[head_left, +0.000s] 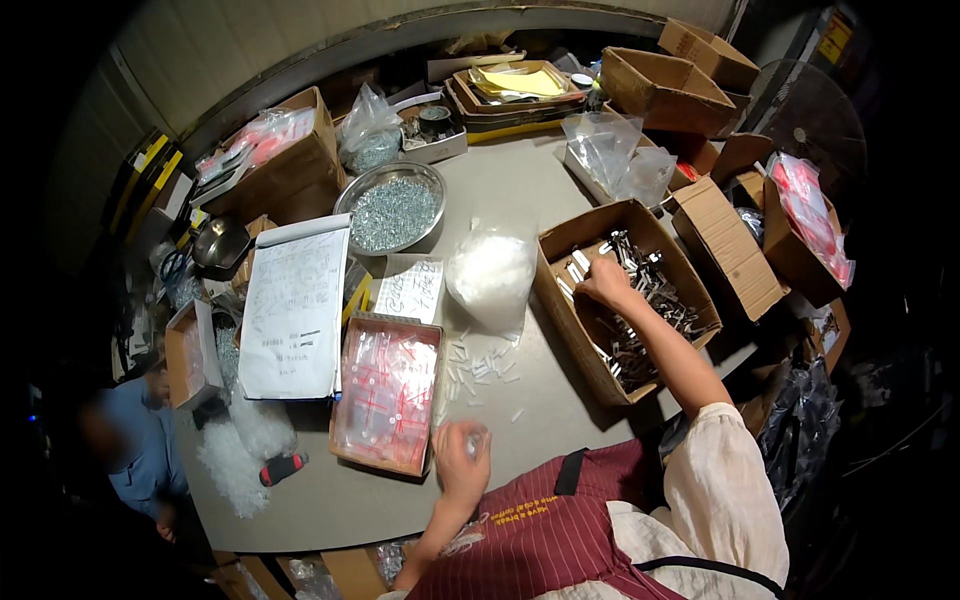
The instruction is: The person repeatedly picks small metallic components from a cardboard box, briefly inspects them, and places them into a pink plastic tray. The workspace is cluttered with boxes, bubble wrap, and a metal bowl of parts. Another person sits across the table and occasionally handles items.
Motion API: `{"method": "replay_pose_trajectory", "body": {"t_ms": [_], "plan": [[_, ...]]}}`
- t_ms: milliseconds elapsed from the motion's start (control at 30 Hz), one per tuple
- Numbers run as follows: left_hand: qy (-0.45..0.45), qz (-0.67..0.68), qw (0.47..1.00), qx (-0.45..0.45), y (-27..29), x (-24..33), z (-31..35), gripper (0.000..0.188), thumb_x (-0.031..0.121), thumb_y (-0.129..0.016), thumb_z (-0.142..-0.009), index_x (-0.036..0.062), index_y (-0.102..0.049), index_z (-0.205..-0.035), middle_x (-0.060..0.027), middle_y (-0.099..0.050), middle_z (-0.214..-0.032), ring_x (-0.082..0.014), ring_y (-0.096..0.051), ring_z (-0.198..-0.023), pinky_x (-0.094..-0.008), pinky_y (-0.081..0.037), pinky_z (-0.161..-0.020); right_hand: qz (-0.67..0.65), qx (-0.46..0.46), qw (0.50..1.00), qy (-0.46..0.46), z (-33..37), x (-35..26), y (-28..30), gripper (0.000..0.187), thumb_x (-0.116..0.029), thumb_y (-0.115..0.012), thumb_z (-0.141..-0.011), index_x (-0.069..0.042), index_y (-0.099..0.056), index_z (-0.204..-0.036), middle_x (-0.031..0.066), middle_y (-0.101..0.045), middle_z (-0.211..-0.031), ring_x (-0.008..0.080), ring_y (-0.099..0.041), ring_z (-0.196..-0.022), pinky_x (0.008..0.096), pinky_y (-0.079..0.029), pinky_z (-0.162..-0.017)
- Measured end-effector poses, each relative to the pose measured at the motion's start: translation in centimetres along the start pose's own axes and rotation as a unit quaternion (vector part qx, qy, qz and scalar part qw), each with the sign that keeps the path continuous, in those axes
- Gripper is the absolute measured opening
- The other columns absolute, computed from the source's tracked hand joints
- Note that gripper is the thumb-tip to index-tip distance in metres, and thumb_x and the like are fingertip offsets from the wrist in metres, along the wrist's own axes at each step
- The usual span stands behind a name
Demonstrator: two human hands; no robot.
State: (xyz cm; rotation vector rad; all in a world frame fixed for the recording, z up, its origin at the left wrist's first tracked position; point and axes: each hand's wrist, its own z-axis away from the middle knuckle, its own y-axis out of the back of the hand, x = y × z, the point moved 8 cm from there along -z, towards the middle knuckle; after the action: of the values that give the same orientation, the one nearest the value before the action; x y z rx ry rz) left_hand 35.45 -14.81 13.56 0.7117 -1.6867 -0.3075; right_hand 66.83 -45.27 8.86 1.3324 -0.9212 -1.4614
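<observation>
Apron (585,510): two short lines of yellow Latin lettering across dark red striped cloth, upside down in view, legible. White card (411,285) flat on table (550,400): large dark handwritten characters in rows, bold strokes. Paper sheets (292,310), clipped together: faint, dense handwriting over upper part, few darker lines lower down; too small to make out. Yellow sign (835,38), upper right: dark marks, too small and dim to read. Other lettering too blurred to tell.
</observation>
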Motion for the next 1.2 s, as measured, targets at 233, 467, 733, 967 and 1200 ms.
{"method": "replay_pose_trajectory", "body": {"t_ms": [233, 467, 733, 967, 1200], "plan": [[0.001, 0.006, 1.000, 0.011, 0.4, 0.6, -0.2, 0.019, 0.005, -0.074, -0.084, 0.0051, -0.060, -0.096, -0.0100, -0.066, -0.094, -0.0347, -0.059, -0.094, -0.0463, -0.042, -0.092, -0.157, 0.049, 0.985, -0.043, -2.0, 4.3, 0.8, 0.026, -0.030, -0.077, -0.072, -0.004, -0.077, -0.079, 0.0154, -0.072, -0.072, 0.0298, -0.071, -0.068, 0.0418, -0.055, -0.067], [0.000, 0.009, 1.000, -0.007, 0.3, -0.1, 0.2, 0.016, 0.009, -0.075, -0.086, 0.0061, -0.064, -0.098, -0.0087, -0.066, -0.095, -0.0311, -0.059, -0.095, -0.0419, -0.043, -0.087, -0.090, 0.062, 0.994, -0.023, -1.8, 4.5, 0.2, 0.029, -0.032, -0.080, -0.078, -0.006, -0.077, -0.091, 0.0163, -0.076, -0.091, 0.0328, -0.073, -0.087, 0.0445, -0.056, -0.077], [-0.002, 0.014, 1.000, -0.005, 0.1, -0.2, 0.0, 0.015, 0.009, -0.075, -0.086, 0.0061, -0.065, -0.097, -0.0095, -0.065, -0.095, -0.0305, -0.059, -0.095, -0.0408, -0.044, -0.087, -0.028, 0.067, 0.996, -0.058, -1.9, 4.7, -0.8, 0.033, -0.034, -0.083, -0.073, -0.005, -0.077, -0.087, 0.0169, -0.076, -0.089, 0.0335, -0.073, -0.083, 0.0434, -0.057, -0.078], [-0.004, 0.036, 0.999, -0.017, -0.2, 0.7, -0.7, 0.017, 0.008, -0.075, -0.083, 0.0081, -0.065, -0.096, -0.0095, -0.066, -0.093, -0.0334, -0.061, -0.095, -0.0440, -0.043, -0.089, -0.201, -0.033, 0.978, -0.055, -1.9, 3.7, -0.4, 0.025, -0.026, -0.080, -0.071, -0.002, -0.073, -0.073, 0.0076, -0.070, -0.070, 0.0178, -0.066, -0.062, 0.0346, -0.053, -0.062], [-0.019, 0.039, 0.999, 0.008, 1.1, 2.1, -2.7, 0.022, 0.008, -0.076, -0.082, 0.0082, -0.063, -0.099, -0.0085, -0.067, -0.094, -0.0315, -0.061, -0.095, -0.0434, -0.043, -0.089, -0.442, -0.225, 0.867, 0.057, 8.7, -7.5, 8.3, 0.009, -0.010, -0.072, -0.082, -0.002, -0.070, -0.082, 0.0025, -0.069, -0.078, 0.0076, -0.058, -0.065, 0.0237, -0.044, -0.060]]}}
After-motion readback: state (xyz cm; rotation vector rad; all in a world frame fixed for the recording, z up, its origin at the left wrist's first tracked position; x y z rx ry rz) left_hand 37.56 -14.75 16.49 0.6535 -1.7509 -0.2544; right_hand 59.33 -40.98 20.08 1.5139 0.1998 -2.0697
